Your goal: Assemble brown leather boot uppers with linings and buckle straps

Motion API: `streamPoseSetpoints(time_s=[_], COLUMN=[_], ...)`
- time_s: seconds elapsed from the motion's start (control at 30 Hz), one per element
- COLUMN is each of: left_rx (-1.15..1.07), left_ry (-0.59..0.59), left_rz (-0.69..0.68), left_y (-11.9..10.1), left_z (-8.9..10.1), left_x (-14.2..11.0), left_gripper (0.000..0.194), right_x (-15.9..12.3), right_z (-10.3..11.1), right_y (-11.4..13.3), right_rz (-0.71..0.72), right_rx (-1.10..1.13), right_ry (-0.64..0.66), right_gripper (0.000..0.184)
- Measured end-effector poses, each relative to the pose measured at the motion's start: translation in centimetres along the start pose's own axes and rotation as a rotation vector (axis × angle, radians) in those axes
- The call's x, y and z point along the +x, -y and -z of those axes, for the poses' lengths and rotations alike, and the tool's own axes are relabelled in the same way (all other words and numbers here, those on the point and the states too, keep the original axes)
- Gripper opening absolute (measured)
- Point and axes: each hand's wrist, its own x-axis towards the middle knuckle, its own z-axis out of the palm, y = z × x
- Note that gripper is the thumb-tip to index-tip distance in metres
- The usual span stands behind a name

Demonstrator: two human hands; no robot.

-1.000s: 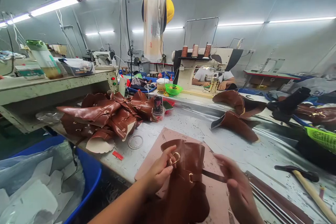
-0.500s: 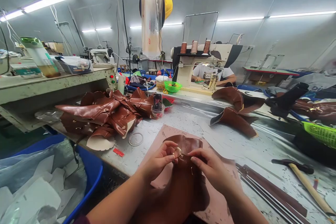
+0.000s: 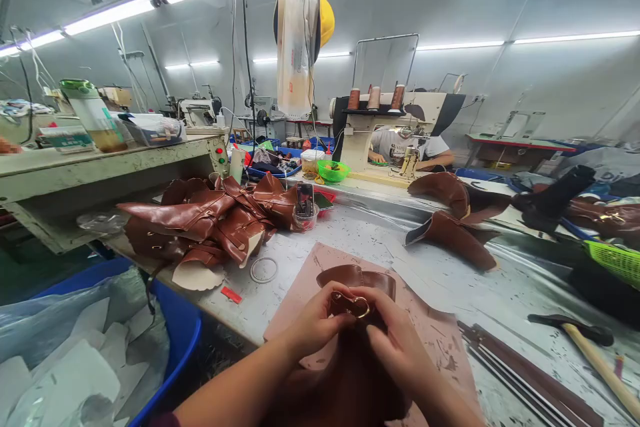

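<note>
A brown leather boot upper [image 3: 380,283] lies before me on a pinkish sheet [image 3: 320,267], partly hidden by my hands. A gold metal ring [image 3: 361,307] sits between my hands, near a narrow brown leather strap [image 3: 340,305]. My left hand [image 3: 320,317] is closed, its thumb and fingers curled round the strap and close against the ring. My right hand [image 3: 393,327] is closed at the ring's right side, index finger reaching across the top. Exactly what its fingertips pinch is partly hidden.
Brown leather uppers [image 3: 200,213] are heaped at left; others [image 3: 455,240] lie right. A hammer [image 3: 575,330] and dark strips [image 3: 530,373] lie at right. A blue bin [image 3: 187,333] stands lower left. Behind a sewing machine [image 3: 350,140] sits another person [image 3: 395,143].
My hands have come together, the right moving in against the left. The ring now sits between them rather than in my left fingertips alone. The view has shifted slightly.
</note>
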Motion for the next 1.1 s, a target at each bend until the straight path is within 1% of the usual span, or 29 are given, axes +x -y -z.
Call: streamPoseSetpoints(time_s=[0.03, 0.07, 0.13, 0.17, 0.27, 0.3, 0.33, 0.37, 0.43, 0.47, 0.53, 0.57, 0.6, 0.67, 0.73, 0.8, 0.9, 1.03, 1.1], left_rx=[0.002, 0.011, 0.035, 0.060, 0.213, 0.292, 0.372, 0.444, 0.565, 0.611, 0.664, 0.672, 0.669, 0.619, 0.534, 0.433, 0.331, 0.166, 0.147], left_ry=[-0.012, -0.022, -0.020, -0.010, 0.045, 0.066, 0.094, 0.125, 0.207, 0.248, 0.321, 0.346, 0.362, 0.355, 0.306, 0.249, 0.182, 0.111, 0.084], left_rz=[0.006, 0.011, 0.019, 0.022, 0.049, 0.057, 0.055, 0.036, -0.028, -0.055, -0.075, -0.072, -0.067, -0.048, 0.002, 0.067, 0.154, 0.204, 0.207], left_y=[0.0, 0.0, 0.1, 0.1, -0.1, -0.3, -0.6, -1.0, -1.9, -2.4, -3.1, -3.4, -3.5, -3.6, -3.3, -3.0, -2.6, -2.1, -1.9], left_z=[0.0, 0.0, 0.2, 0.3, 0.5, 0.5, 0.4, 0.4, 0.3, 0.3, 0.3, 0.3, 0.3, 0.5, 0.6, 0.7, 1.0, 1.4, 1.4], left_x=[0.1, 0.2, 0.4, 0.5, 0.6, 0.6, 0.5, 0.5, 0.6, 0.7, 0.8, 0.9, 1.0, 1.1, 1.2, 1.2, 1.2, 1.6, 1.7], left_gripper=[0.028, 0.029, 0.030, 0.029, 0.022, 0.019, 0.017, 0.015, 0.019, 0.022, 0.029, 0.031, 0.030, 0.025, 0.020, 0.019, 0.021, 0.029, 0.030], right_x=[0.0, -0.1, -0.1, -0.2, -0.3, -0.4, -0.4, -0.4, -0.3, -0.2, -0.2, -0.2, -0.3, -0.3, -0.3, -0.3, -0.3, -0.3, -0.3], right_z=[-0.2, -0.3, -0.5, -0.5, -0.1, 0.1, 0.2, 0.2, 0.1, -0.1, -0.3, -0.2, 0.1, 1.1, 2.4, 3.7, 5.0, 5.1, 4.7], right_y=[0.1, 0.2, 0.1, 0.1, 0.4, 0.8, 1.2, 1.7, 2.7, 3.1, 3.4, 3.4, 3.2, 2.5, 1.5, 0.3, -1.1, -1.8, -2.0], right_rz=[0.027, 0.048, 0.081, 0.108, 0.192, 0.194, 0.174, 0.138, 0.068, 0.059, 0.113, 0.154, 0.192, 0.232, 0.222, 0.185, 0.161, 0.264, 0.324], right_rx=[-0.089, -0.166, -0.261, -0.292, -0.352, -0.327, -0.277, -0.216, -0.136, -0.130, -0.134, -0.122, -0.101, -0.085, -0.144, -0.223, -0.312, -0.455, -0.549], right_ry=[0.017, 0.013, -0.018, -0.048, -0.198, -0.217, -0.198, -0.136, 0.019, 0.074, 0.129, 0.131, 0.115, 0.019, -0.100, -0.159, -0.129, -0.008, -0.032], right_gripper=[0.035, 0.029, 0.011, 0.005, 0.009, 0.011, 0.013, 0.014, 0.011, 0.008, 0.007, 0.009, 0.012, 0.020, 0.020, 0.018, 0.014, 0.013, 0.016])
